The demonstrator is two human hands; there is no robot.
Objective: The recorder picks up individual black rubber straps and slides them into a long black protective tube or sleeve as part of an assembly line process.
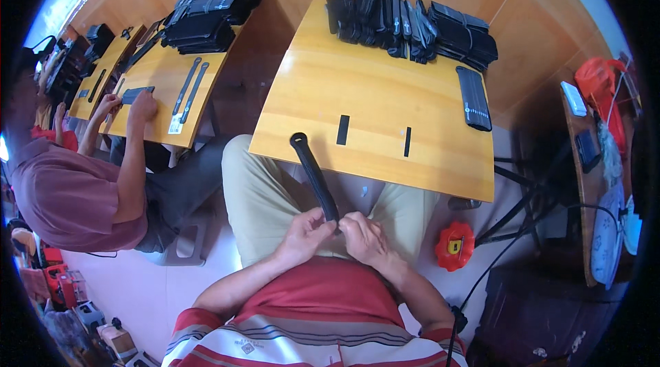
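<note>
Left hand (306, 235) and right hand (364, 238), fingers pinched closed, hold a black strap (314, 173) by its near end, apparently for steadiness.

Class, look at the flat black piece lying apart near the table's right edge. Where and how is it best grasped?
Probably across its two long sides, towards the near end, with the right hand coming from the near side once free. The flat black piece lies flat and lengthwise, its near end unobstructed, while its far end sits close to the black pile.
</note>
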